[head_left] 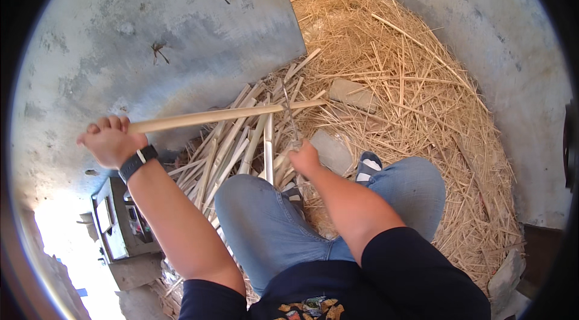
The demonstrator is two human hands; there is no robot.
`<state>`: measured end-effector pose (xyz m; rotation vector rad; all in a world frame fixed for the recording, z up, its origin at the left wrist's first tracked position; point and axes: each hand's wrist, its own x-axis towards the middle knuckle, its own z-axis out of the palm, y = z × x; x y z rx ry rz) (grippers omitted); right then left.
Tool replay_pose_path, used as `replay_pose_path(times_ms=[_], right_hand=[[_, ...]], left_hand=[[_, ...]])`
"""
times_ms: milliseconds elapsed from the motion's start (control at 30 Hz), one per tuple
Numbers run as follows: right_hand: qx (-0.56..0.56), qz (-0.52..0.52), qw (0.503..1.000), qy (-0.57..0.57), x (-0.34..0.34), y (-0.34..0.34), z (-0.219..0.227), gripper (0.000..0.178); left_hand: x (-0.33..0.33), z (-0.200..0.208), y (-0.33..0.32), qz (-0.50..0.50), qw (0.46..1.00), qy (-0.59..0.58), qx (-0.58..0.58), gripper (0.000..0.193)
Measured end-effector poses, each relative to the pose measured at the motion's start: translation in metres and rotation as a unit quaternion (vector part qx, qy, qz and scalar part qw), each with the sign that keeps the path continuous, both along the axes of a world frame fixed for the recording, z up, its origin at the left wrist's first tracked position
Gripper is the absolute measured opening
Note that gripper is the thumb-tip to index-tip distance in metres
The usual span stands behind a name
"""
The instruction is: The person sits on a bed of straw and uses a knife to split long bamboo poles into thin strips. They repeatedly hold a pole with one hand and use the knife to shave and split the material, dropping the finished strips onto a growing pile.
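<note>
My left hand point(111, 139) is raised at the left, its fingers wrapped round one end of a long, pale bamboo strip point(208, 117). The strip runs almost level across to the middle of the view. There a thin-bladed knife point(288, 106), seen nearly edge-on, meets or crosses it; whether the blade is cutting in I cannot tell. My right hand point(306, 158) is closed on the knife's handle, which the fingers mostly hide. Below the strip lies a pile of split bamboo strips point(232, 148), between the wall and my left knee.
Straw-like bamboo shavings point(416, 97) cover the floor to the right. A brick point(354, 94) and a flat stone slab point(332, 152) lie among them. Grey walls point(181, 31) stand on both sides. At the lower left is a small cabinet point(120, 241) with things inside.
</note>
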<state>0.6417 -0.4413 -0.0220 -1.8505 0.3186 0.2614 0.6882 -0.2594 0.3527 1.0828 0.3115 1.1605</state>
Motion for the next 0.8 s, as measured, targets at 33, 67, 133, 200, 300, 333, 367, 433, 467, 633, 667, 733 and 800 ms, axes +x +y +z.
replay_pose_path(times_ms=[33,67,133,200,300,333,367,433,467,633,667,733,800], right_hand=[[-0.027,0.006,0.999,0.038,-0.004,-0.006,0.001,0.052],[0.021,-0.001,0.999,0.039,-0.006,0.004,0.003,0.052],[0.110,0.001,0.993,0.038,-0.007,0.028,0.059,0.052],[-0.016,0.123,0.989,-0.075,-0.016,0.039,0.094,0.051],[0.001,0.206,0.973,-0.102,-0.008,0.038,0.100,0.048],[0.004,0.127,0.989,-0.079,-0.006,0.030,0.060,0.047],[0.011,0.050,0.997,-0.056,-0.005,0.018,0.016,0.046],[-0.063,-0.021,0.997,0.048,0.002,-0.014,-0.036,0.046],[-0.024,-0.025,0.998,0.057,0.005,-0.009,-0.023,0.044],[0.071,0.146,0.984,-0.072,-0.003,0.039,0.086,0.039],[0.045,0.159,0.983,-0.080,-0.007,0.036,0.090,0.039],[-0.005,0.180,0.977,-0.110,-0.003,0.029,0.097,0.039],[-0.055,0.057,0.997,-0.024,-0.012,0.009,0.023,0.042]], left_hand=[[-0.004,-0.006,0.012,-0.009,1.000,-0.004,-0.008,0.046],[-0.006,-0.010,0.023,-0.020,1.000,-0.007,-0.016,0.047],[-0.012,-0.014,0.034,-0.020,1.000,-0.010,0.001,0.048],[-0.017,-0.016,0.031,-0.028,0.999,-0.015,0.015,0.049],[-0.020,-0.017,0.031,-0.034,0.999,-0.016,0.015,0.049],[-0.016,-0.015,0.028,-0.037,0.999,-0.014,0.011,0.049],[-0.014,-0.015,0.027,-0.036,0.999,-0.014,0.008,0.049],[-0.007,-0.018,0.032,-0.050,0.999,-0.019,0.002,0.048],[-0.010,-0.023,0.044,-0.056,0.998,-0.022,-0.002,0.047],[-0.025,-0.026,0.044,-0.077,0.996,-0.032,0.023,0.045],[-0.026,-0.026,0.041,-0.073,0.997,-0.031,0.022,0.045],[-0.027,-0.023,0.041,-0.092,0.995,-0.040,0.026,0.046],[-0.025,-0.022,0.040,-0.143,0.988,-0.055,0.032,0.046]])
